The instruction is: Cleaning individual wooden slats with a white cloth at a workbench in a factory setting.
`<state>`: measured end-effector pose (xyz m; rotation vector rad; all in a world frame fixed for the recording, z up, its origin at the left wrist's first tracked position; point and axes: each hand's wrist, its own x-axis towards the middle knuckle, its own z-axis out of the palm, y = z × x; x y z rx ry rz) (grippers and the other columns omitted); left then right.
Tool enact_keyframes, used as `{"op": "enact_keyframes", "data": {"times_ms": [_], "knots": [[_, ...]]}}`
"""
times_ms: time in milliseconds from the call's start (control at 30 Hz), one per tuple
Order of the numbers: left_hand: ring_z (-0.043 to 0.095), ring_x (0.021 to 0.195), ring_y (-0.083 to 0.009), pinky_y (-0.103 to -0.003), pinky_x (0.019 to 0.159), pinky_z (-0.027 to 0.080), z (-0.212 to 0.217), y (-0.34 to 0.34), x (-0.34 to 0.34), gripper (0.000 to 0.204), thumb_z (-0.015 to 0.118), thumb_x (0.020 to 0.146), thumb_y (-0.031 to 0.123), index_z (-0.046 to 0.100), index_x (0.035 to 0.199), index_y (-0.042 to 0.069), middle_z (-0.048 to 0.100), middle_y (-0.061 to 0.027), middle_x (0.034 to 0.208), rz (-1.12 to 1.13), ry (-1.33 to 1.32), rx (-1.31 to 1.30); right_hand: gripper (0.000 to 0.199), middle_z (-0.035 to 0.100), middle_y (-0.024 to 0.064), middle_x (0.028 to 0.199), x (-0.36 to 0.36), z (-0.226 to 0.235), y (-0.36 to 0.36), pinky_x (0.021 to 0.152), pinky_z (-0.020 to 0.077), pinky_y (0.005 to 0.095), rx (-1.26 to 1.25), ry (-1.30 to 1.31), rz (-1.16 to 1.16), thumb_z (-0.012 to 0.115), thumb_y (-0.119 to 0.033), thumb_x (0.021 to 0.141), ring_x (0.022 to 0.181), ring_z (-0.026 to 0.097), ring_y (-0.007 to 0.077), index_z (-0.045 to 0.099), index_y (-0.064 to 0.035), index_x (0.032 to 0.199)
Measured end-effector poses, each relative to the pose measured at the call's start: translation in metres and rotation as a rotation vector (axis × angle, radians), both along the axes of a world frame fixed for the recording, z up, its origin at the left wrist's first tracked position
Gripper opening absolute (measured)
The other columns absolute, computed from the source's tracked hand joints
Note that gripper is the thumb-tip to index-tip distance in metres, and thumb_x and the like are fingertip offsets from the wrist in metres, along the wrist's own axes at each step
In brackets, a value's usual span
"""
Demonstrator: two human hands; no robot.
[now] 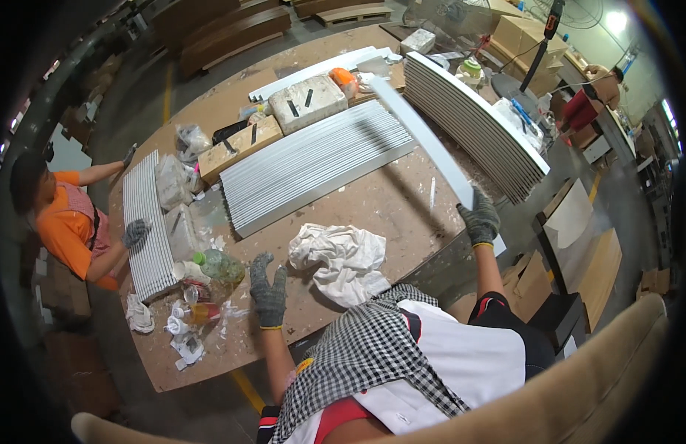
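My right hand (pixel 480 219), in a grey knitted glove, is closed round the near end of a long white strip (pixel 424 140). The strip slants away from me over the table, between two stacks. Over the near part of the table, my gloved left hand (pixel 269 293) is raised with its fingers apart and nothing in it. A crumpled white cloth (pixel 339 259) lies just to its right. Beyond the cloth, a wide stack of white strips (pixel 313 166) rests on the brown table (pixel 391 214). Another tall stack of strips (pixel 472 122) stands at the right.
Bottles (pixel 223 268) and wrappers clutter the left side. A wooden block (pixel 241 148) and a white block (pixel 307 105) sit behind the middle stack. At the left edge, a co-worker (pixel 75 229) in orange touches another row of strips (pixel 148 229). Cardboard (pixel 528 285) lies right of the table.
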<state>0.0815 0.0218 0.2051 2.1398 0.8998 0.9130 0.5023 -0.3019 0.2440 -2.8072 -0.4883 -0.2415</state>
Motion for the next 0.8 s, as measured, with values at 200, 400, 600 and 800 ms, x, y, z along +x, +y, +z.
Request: {"op": "enact_keyframes", "data": {"times_ms": [200,400,600,800], "knots": [[0.044,0.129,-0.0369,-0.043,0.11,0.034,-0.065,0.061,0.015,0.07,0.075,0.079,0.018,0.042,0.136,-0.004,0.049,-0.0233,0.135,0.173,0.33,0.129,0.081,0.045,0.0224,0.143,0.08,-0.034,0.003,0.106,0.0398,0.0448,-0.13,0.239,-0.164,0.073,-0.049,0.074,0.133,0.043,0.0377,0.044,-0.0136,0.142],[0.033,0.138,-0.0388,-0.04,0.113,0.031,-0.078,0.112,0.05,0.111,0.08,0.07,0.025,0.008,0.15,-0.004,0.032,-0.0285,0.148,0.408,0.378,-0.172,0.08,0.042,0.0267,0.143,0.139,-0.051,0.004,0.105,0.0409,0.0459,-0.15,0.237,-0.117,0.076,-0.046,0.072,0.132,0.043,0.0403,0.046,-0.0153,0.14],[0.049,0.121,-0.0343,-0.039,0.107,0.038,-0.144,0.158,-0.001,0.096,0.082,0.067,0.022,0.03,0.145,-0.002,0.049,-0.0224,0.132,0.428,0.259,0.057,0.048,0.062,0.022,0.119,0.161,-0.075,0.057,0.095,0.0462,0.0453,-0.287,-0.03,-0.031,0.067,-0.038,0.077,0.112,0.058,0.039,0.066,-0.0077,0.115],[0.059,0.101,-0.0362,-0.045,0.09,0.048,-0.175,0.172,0.033,0.072,0.079,0.066,0.026,0.05,0.129,0.006,0.06,-0.0226,0.107,0.642,0.586,-0.043,0.049,0.053,0.0183,0.133,0.12,-0.096,0.082,0.11,0.034,0.0429,0.214,-0.119,0.321,0.063,-0.013,0.087,0.126,0.047,0.0355,0.051,-0.0025,0.133]]}}
